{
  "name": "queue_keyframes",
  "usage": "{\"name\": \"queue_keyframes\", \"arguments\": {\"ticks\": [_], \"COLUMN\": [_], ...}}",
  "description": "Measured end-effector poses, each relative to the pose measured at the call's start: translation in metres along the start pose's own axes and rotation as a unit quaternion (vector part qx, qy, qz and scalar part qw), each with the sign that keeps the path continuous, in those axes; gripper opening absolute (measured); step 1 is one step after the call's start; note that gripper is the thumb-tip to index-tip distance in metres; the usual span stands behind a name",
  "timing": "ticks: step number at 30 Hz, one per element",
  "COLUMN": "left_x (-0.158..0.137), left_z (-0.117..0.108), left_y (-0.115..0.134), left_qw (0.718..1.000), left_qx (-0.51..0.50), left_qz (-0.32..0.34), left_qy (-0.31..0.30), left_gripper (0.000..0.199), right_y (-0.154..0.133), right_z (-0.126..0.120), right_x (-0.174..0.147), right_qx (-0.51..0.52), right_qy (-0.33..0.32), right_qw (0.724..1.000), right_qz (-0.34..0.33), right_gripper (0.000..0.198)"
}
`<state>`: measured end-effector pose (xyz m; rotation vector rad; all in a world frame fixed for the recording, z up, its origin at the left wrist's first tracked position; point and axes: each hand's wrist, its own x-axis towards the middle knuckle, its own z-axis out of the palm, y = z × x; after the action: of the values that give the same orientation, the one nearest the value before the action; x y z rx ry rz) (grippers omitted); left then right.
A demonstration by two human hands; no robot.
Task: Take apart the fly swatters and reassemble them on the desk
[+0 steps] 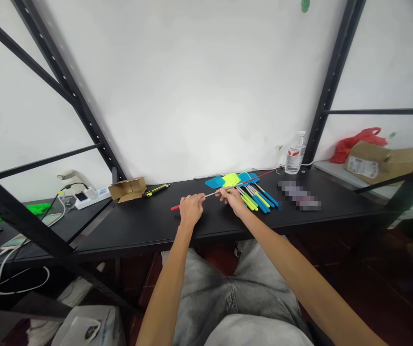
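A red fly swatter with a thin metal shaft [210, 194] lies across both my hands, its red handle end sticking out at the left and its red head seen almost edge-on at the right. My left hand [191, 209] is closed around it near the handle. With its fingers pinching the shaft further along, my right hand [231, 199] is closed too. Just beyond and beside my right hand lie several blue and yellow fly swatters, their flat heads [231, 180] overlapping towards the wall and their handles [262, 204] fanned towards me.
On the black table [130, 230] are an open cardboard box [129, 191], a yellow and black utility knife [156, 191], a water bottle [294, 154] and a blurred flat object [299, 195]. Black shelf posts [331, 81] stand at both sides. A power strip [93, 198] lies at the left.
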<state>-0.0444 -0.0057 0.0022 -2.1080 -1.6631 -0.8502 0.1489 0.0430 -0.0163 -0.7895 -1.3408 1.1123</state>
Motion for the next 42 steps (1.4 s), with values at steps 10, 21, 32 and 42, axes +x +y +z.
{"name": "queue_keyframes", "arguments": {"ticks": [10,21,32,42], "left_x": [-0.001,-0.007,-0.005,-0.002], "left_z": [-0.001,-0.007,-0.004,-0.001], "left_y": [-0.001,0.005,0.009,0.004], "left_qw": [1.000,0.993,0.991,0.996], "left_qx": [0.008,-0.115,-0.124,-0.082], "left_qz": [-0.018,0.033,0.045,0.012], "left_qy": [0.022,-0.007,-0.023,-0.009], "left_gripper": [0.031,0.020,0.032,0.033], "right_y": [0.000,-0.002,-0.007,0.000], "right_z": [-0.003,0.002,0.004,0.002], "right_x": [0.001,-0.004,-0.006,-0.001], "right_qx": [0.047,-0.043,-0.063,-0.013], "right_qy": [0.033,-0.076,-0.089,-0.022], "right_qw": [0.998,0.996,0.993,1.000], "right_qz": [0.004,-0.010,-0.041,-0.012], "right_gripper": [0.046,0.046,0.043,0.037]}}
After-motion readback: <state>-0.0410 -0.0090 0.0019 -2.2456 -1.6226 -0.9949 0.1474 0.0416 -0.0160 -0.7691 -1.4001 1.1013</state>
